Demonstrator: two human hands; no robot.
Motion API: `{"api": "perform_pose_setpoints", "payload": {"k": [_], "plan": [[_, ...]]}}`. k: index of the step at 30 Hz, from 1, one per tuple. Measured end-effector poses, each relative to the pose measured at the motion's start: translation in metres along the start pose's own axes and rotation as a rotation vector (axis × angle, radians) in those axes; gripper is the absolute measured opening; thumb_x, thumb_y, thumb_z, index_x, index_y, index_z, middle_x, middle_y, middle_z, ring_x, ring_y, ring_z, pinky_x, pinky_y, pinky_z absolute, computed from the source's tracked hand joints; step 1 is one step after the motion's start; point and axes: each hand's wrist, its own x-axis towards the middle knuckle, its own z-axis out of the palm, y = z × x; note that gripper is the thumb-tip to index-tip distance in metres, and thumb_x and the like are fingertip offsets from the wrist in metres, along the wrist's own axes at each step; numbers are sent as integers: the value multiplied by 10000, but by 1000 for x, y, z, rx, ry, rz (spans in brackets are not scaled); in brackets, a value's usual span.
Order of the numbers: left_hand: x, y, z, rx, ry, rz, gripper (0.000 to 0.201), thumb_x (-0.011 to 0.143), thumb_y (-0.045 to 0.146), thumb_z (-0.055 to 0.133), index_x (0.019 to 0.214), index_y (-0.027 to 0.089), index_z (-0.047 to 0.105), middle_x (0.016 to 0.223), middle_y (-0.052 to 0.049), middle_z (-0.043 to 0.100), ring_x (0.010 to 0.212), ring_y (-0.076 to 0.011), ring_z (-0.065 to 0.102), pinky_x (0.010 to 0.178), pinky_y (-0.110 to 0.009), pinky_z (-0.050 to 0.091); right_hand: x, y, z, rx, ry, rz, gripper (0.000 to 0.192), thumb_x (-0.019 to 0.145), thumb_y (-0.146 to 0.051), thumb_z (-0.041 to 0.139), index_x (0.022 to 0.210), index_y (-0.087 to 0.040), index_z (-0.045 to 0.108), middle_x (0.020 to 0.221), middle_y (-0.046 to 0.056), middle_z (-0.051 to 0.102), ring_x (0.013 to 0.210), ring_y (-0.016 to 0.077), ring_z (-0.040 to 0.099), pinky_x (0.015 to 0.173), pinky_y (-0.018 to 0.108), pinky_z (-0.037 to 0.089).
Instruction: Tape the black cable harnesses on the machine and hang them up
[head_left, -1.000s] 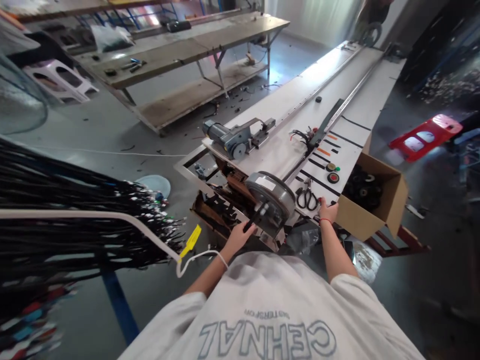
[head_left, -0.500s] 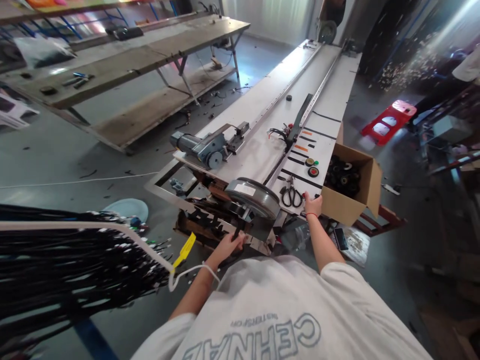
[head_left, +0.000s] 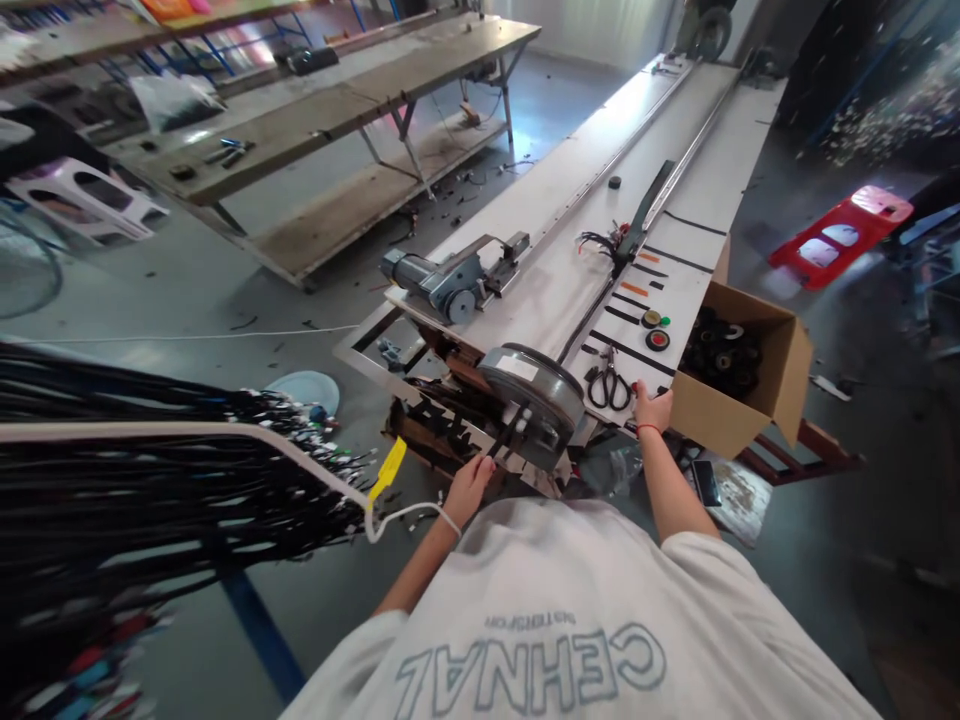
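Cardboard box (head_left: 750,400) holds black rolls (head_left: 721,352). Left hand (head_left: 469,485) grips black cable (head_left: 504,432) beside round metal drum (head_left: 534,388); right hand (head_left: 651,408) closed on bench (head_left: 570,270) edge.

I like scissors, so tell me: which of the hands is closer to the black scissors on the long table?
The right hand is closer; it rests on the table edge just beside the scissors. The left hand is farther away, below the round grey motor.

A white short-sleeved T-shirt (head_left: 570,610) with grey outlined lettering, and a thin red wrist band (head_left: 648,428).
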Motion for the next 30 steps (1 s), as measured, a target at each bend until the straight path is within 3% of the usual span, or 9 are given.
{"api": "perform_pose_setpoints", "payload": {"k": [5,10,16,22,30], "plan": [[13,11,10,28,23,46,510,828,670,395,705,191,519,630,2,515,600,-146,479,598,-267,406,1,3,1,18,2,-6,792,768,-638,576,1326,-94,434,1318,242,502,1193,364,498,999,455,376],[17,8,13,-25,-38,28,531,788,702,440,738,182,539,612,17,497,578,-129,454,572,-255,382,0,4,2,16,15,-32,788,810,-643,505,1347,-71,419,1329,255,490,1195,369,499,1002,464,374],[17,9,21,-134,31,12,557,795,732,412,730,185,500,591,35,453,566,-115,425,582,-249,394,-2,1,-1,39,8,-21,758,829,-642,465,1336,-79,433,1318,246,503,1189,362,504,1007,460,372],[13,10,18,-162,-129,71,514,795,685,470,740,179,539,667,3,533,689,-147,523,726,-281,451,-3,0,-2,14,8,-26,806,795,-645,527,1352,-73,416,1348,257,472,1223,368,482,1015,465,372],[12,0,27,-200,19,-28,617,758,769,448,815,164,558,581,38,441,540,-116,402,527,-253,351,-1,1,-1,32,3,-18,819,755,-594,616,1356,-74,418,1337,250,492,1217,361,485,1019,455,373]]}}
